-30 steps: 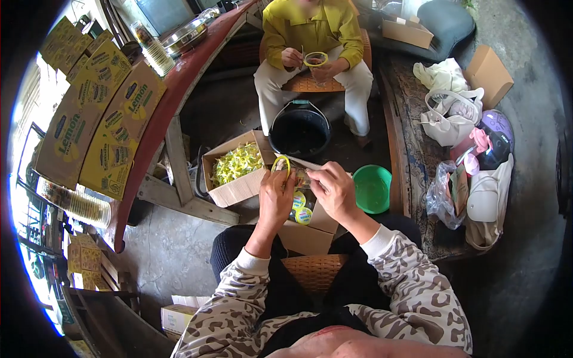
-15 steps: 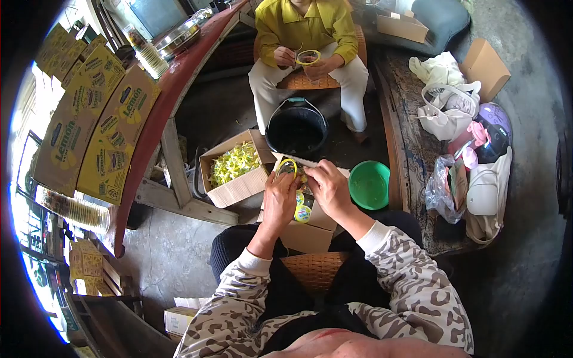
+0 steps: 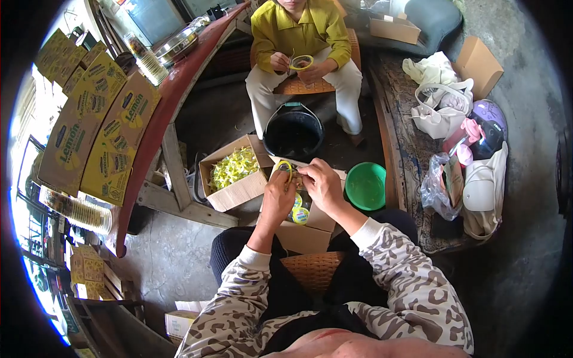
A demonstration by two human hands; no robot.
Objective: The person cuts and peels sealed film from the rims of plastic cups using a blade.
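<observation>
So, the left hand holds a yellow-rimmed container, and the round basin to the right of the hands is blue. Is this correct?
Only the colour is wrong: the head view shows that the round basin is green, not blue. The left hand does hold a yellow-rimmed container.

Left hand holding a yellow-rimmed cup, right hand apparently touching it, open carton below

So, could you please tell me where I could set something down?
Grey floor is bare between the wooden brace, the pale box and the left knee; more lies right of the bench. The left hand and right hand are crowded by two cartons, the bucket and green basin; bags and a helmet crowd the bench.
</observation>
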